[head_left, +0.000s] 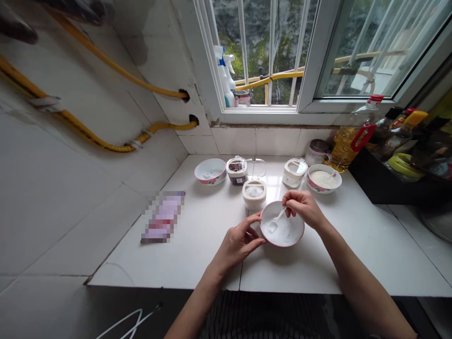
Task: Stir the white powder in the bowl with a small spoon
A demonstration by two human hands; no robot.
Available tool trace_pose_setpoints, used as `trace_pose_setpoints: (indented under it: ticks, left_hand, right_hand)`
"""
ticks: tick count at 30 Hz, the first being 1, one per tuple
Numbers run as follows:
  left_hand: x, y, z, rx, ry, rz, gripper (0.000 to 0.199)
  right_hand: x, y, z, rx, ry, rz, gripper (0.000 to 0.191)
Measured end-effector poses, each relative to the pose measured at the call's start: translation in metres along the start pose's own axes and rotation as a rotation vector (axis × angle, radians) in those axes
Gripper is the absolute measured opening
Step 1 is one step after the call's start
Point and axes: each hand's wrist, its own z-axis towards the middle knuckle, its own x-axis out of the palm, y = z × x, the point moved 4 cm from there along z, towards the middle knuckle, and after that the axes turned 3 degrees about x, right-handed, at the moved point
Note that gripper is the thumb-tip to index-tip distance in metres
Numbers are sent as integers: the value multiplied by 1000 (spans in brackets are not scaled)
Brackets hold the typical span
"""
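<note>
My left hand [243, 237] grips the left rim of a white bowl [287, 238] standing on the counter, thumb and fingers at its edge. In my right hand [302, 207] is the handle of a small white spoon [274, 224], pinched between thumb and fingers. The spoon's head is tilted down inside the bowl, where some white grainy stuff shows. Just behind the bowl stands an open seasoning jar [254, 192] with white granules. A second jar [236, 170] holds something dark, and a third jar [294, 173] is farther right.
At the back left stands a flowered bowl [210, 171]; another bowl [324, 179] with white powder and a spoon is at the right. An oil bottle [342, 141] and a black rack [374, 181] of bottles line the right side. A blurred purple packet-like item [164, 217] lies left.
</note>
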Motion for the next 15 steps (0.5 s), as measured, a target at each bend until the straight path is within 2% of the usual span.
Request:
trace_pose_setpoints:
  ticks: [8, 15]
  left_hand:
    - [0, -1, 1, -34, 1, -31, 38]
    - [1, 0, 2, -12, -7, -20, 41]
  right_hand:
    - [-10, -4, 5, 99, -122, 132, 10]
    - [-15, -10, 10, 96, -175, 202, 12]
